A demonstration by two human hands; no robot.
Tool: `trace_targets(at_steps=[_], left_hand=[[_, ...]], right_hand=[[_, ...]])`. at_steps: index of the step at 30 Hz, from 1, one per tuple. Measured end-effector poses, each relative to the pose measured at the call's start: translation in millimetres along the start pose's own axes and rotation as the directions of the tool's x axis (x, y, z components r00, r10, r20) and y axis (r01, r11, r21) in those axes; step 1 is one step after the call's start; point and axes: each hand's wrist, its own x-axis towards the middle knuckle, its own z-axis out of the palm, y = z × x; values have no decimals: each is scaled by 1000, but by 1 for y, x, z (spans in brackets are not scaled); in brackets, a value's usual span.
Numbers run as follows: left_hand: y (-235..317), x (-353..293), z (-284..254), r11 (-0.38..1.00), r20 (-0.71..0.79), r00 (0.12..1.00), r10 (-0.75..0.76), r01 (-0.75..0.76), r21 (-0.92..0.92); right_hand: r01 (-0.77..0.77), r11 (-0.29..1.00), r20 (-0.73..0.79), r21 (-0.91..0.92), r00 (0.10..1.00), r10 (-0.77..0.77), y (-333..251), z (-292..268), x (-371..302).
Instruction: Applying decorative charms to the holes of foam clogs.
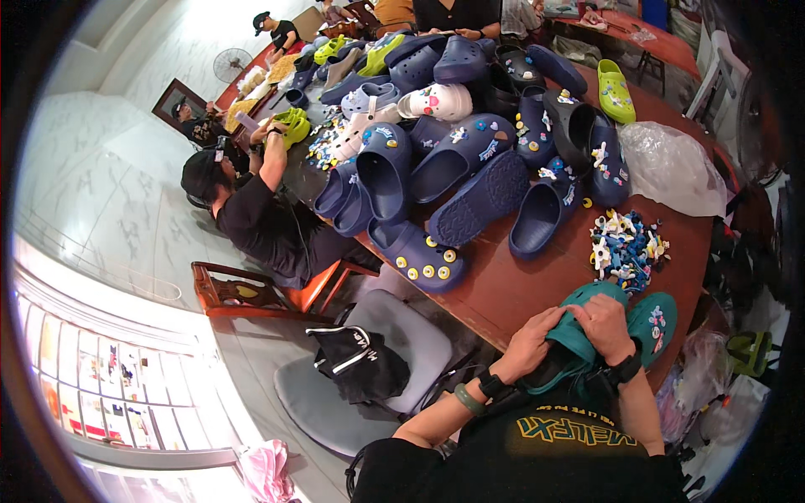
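Close to my body, at the table's near edge, I hold a dark green clog (573,337). My left hand (533,339) is closed on its left side. My right hand (602,324) grips it from above, thumb bent over the upper; what lies under the fingers is hidden. Right beside it rests a second green clog (653,324) with a few colourful charms on its upper. Just beyond the clogs lies a heap of small white, blue and yellow shoe charms (627,251).
A big pile of navy clogs (482,197) covers the middle of the red-brown table (482,302). A clear plastic bag (675,168) and a lime clog (616,90) lie at the right. At left, a co-worker (260,210) handles a lime clog. A grey chair (394,335) holds a black bag.
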Motion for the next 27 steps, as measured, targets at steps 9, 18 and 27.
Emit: trace_targets(at_steps=[9, 18, 27], left_hand=[[7, -9, -6, 995, -44, 999, 2, -6, -96], [-5, -1, -8, 1000, -86, 996, -20, 20, 1], [1, 3, -6, 969, -35, 993, -113, 102, -223]], right_hand=[[114, 989, -106, -95, 987, -124, -10, -4, -3], [-398, 860, -195, 320, 860, 471, -9, -35, 4], [-389, 916, -123, 100, 909, 399, 35, -51, 9]])
